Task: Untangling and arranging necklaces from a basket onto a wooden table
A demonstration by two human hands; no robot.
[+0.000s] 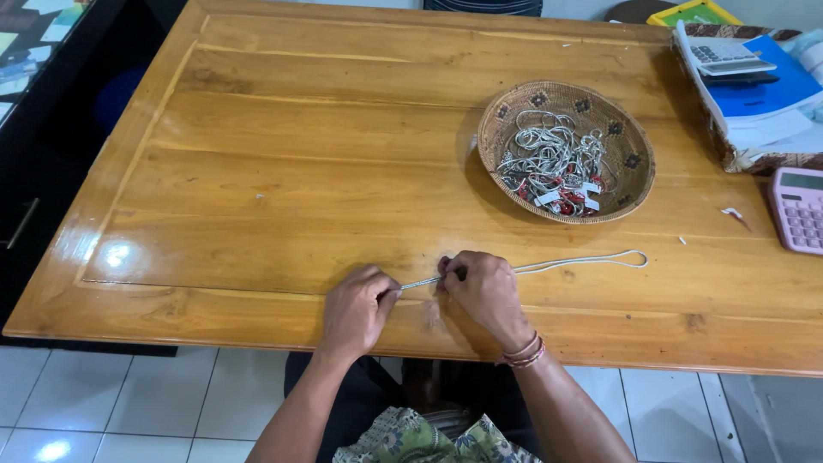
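Head view: I hold a silver chain taut on the wooden table [257, 154].
My left hand [356, 310] pinches one end, my right hand [484, 290] pinches the silver chain [583, 260], its loop trailing right, below the woven basket [639, 163].

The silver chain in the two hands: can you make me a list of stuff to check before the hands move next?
1. Left hand pinches one end of the silver chain: ok.
2. Right hand pinches the chain right beside it: ok.
3. The stretch between the hands is straight, not sagging: ok.
4. The rest of the chain lies flat on the wooden table in a long loop, apart from the woven basket: ok.
5. The pink calculator is away from the loop: ok.
6. Clasp open or closed: cannot tell, the fingers hide it.
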